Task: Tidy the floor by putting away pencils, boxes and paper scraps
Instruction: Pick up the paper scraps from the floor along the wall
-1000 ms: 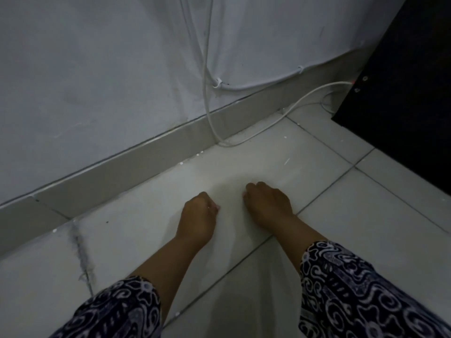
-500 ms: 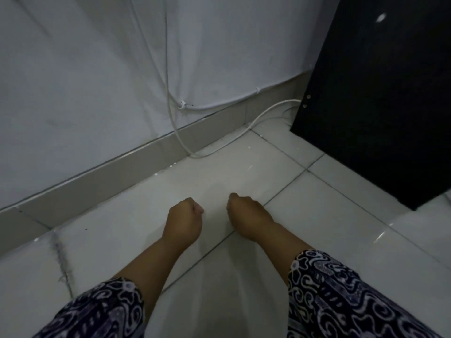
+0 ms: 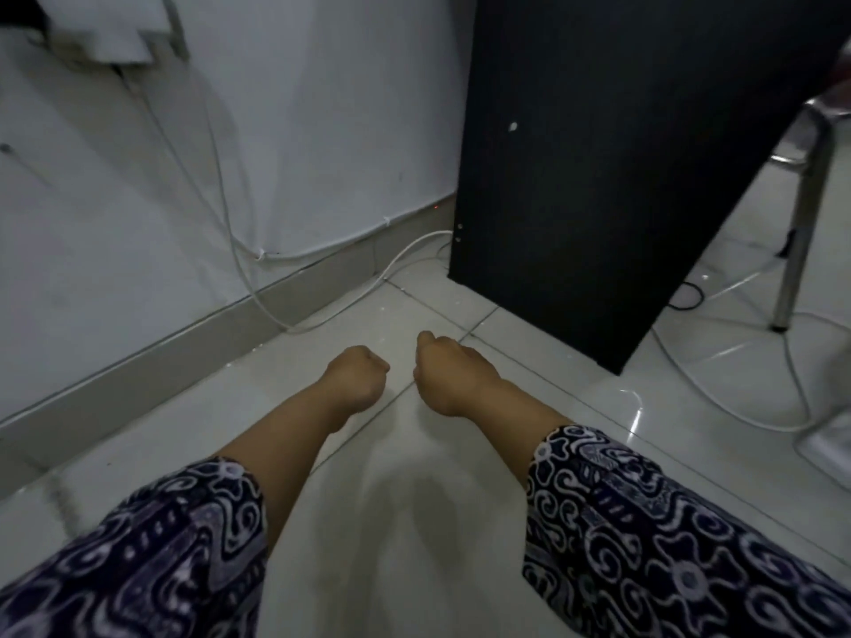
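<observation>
Left hand (image 3: 357, 377) and right hand (image 3: 449, 375) are curled into fists side by side, apart, above the tiled floor (image 3: 414, 522); whether they enclose anything cannot be told.

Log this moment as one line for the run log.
left hand fisted, contents unseen | right hand fisted, contents unseen | both over pale glossy tiled floor | tall black cabinet panel right | no pencils or boxes visible

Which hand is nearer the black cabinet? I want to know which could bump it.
Right. The right hand is a closed fist just in front of the black cabinet, near its lower corner. The left hand, also fisted, lies farther left, toward the wall.
</observation>
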